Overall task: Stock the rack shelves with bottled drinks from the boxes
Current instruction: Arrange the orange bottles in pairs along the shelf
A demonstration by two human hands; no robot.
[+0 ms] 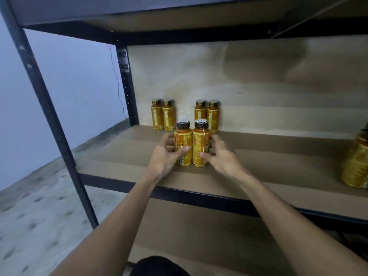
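Observation:
Two yellow bottled drinks with dark caps stand side by side, upright, on the brown rack shelf (258, 166). My left hand (165, 156) grips the left bottle (183, 143), thumb across its label. My right hand (221, 158) grips the right bottle (200, 144) from its right side. Behind them, against the shelf's back panel, stand a left pair of the same bottles (163, 115) and a right pair (207, 114).
More yellow bottles (356, 166) stand blurred at the shelf's far right edge. A black upright post (59, 140) frames the rack's left front corner. A lower shelf (199, 236) lies beneath. Grey speckled floor (39, 216) and a pale wall are to the left.

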